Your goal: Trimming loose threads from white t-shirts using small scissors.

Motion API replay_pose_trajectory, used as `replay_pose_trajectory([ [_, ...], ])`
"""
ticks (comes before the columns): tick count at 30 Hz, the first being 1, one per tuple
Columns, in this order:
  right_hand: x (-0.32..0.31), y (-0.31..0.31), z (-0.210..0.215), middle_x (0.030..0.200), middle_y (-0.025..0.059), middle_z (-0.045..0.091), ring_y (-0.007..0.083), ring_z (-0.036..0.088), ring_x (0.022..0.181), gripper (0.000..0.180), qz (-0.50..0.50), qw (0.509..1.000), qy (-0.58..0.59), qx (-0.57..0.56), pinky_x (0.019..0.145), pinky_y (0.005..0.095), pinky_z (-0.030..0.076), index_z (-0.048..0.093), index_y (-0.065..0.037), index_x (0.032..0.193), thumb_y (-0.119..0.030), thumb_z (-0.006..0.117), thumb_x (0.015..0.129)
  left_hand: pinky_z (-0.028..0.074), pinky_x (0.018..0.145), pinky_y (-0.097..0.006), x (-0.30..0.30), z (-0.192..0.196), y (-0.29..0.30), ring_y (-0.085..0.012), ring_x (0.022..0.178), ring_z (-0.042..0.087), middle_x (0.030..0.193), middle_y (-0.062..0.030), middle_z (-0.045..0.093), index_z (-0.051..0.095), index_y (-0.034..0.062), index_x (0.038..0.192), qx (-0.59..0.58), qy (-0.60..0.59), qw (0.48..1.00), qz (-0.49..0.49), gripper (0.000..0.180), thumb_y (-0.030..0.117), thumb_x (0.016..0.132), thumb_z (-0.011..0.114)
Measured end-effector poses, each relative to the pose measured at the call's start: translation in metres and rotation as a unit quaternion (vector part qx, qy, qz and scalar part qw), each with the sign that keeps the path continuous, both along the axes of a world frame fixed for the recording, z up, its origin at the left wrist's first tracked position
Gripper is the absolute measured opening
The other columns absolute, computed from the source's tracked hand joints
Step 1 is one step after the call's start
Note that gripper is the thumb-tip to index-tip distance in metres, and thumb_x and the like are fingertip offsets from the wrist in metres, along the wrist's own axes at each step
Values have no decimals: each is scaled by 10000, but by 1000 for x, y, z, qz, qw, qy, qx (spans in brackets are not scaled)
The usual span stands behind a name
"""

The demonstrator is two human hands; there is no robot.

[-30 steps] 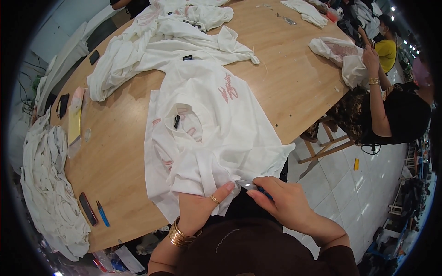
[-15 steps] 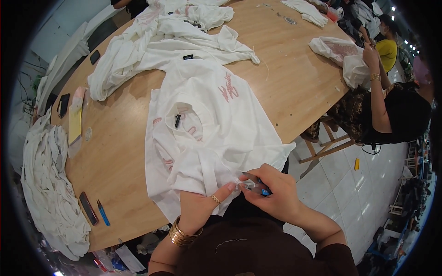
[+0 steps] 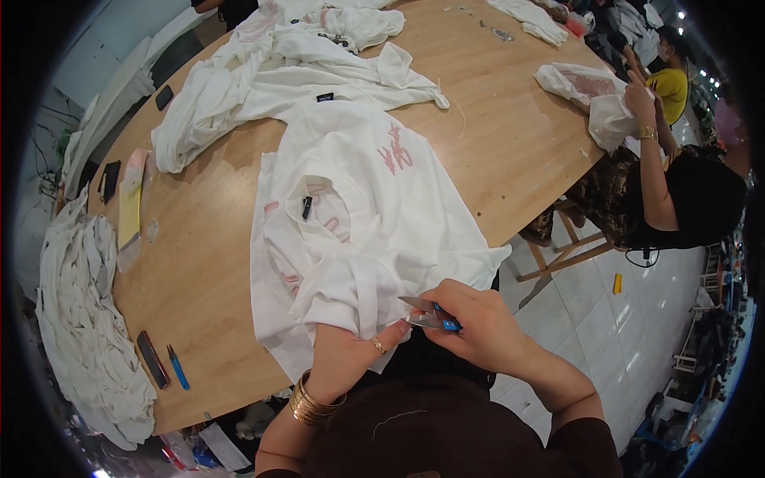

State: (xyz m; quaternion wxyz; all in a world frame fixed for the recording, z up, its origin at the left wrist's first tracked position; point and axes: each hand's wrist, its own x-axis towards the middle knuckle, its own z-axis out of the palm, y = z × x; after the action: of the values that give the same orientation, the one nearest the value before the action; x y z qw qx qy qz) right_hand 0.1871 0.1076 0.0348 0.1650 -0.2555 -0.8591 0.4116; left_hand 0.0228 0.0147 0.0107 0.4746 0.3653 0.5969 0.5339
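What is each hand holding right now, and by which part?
The right hand holds small thread snips by their blue-ended handle. The left hand grips the white shirt by its bunched lower edge.

White shirt (image 3: 374, 215) with pink print, crumpled, spread on table edge; small blue-handled snips (image 3: 429, 316) at hem

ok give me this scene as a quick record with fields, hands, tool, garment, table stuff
left hand: pinches the hem of the white t-shirt, gold bangles on the wrist
right hand: holds small thread snips with a blue handle, blades at the hem
garment: white, pink print, spread over the near edge of the table
table: round wooden table, more white shirts piled at the far side
near left edge: blue pen beside a dark phone
other people: a seated person at right handles white cloth
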Motion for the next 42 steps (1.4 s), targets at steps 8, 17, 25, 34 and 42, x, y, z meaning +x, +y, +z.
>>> replay_pose_trajectory([
  [8, -4, 6, -8, 687, 52, 522, 123, 470, 581, 161, -29, 966, 20, -257, 560, 242, 399, 542, -9, 867, -149, 591, 804, 450, 758, -263, -4, 5, 2, -142, 864, 549, 968, -63, 567, 478, -12, 1097, -23, -44, 999, -16, 491, 87, 681, 719],
  [17, -5, -1, -7, 680, -12, 478, 53, 414, 628, 174, -70, 921, 36, -381, 602, 195, 366, 539, -24, 894, -187, 571, 840, 445, 774, -265, -5, 8, 3, -139, 885, 543, 990, -64, 564, 477, -8, 1109, -48, -119, 992, -9, 504, 79, 675, 720],
  [25, 9, 1, 32, 680, 91, 558, 178, 556, 592, 212, -40, 951, -87, -293, 545, 286, 417, 481, -75, 1048, -195, 523, 878, 429, 809, -284, -8, 2, 2, -163, 933, 528, 1041, -82, 547, 463, -16, 1128, -10, -54, 998, 14, 549, 96, 664, 735],
  [34, 18, -7, 37, 640, 113, 580, 319, 550, 530, 160, 33, 989, -139, -30, 449, 385, 425, 485, -69, 988, -159, 515, 860, 426, 812, -287, -6, 1, 2, -172, 931, 522, 1042, -88, 537, 452, -22, 1139, -13, 19, 1000, -17, 578, 125, 664, 745],
  [42, 18, -9, 30, 616, 98, 555, 301, 539, 494, 147, 39, 987, -150, 32, 419, 375, 411, 469, -60, 925, -182, 518, 861, 431, 806, -291, -1, 4, -1, -174, 929, 525, 1034, -94, 540, 463, -26, 1129, -9, 13, 1000, -5, 569, 132, 662, 747],
])
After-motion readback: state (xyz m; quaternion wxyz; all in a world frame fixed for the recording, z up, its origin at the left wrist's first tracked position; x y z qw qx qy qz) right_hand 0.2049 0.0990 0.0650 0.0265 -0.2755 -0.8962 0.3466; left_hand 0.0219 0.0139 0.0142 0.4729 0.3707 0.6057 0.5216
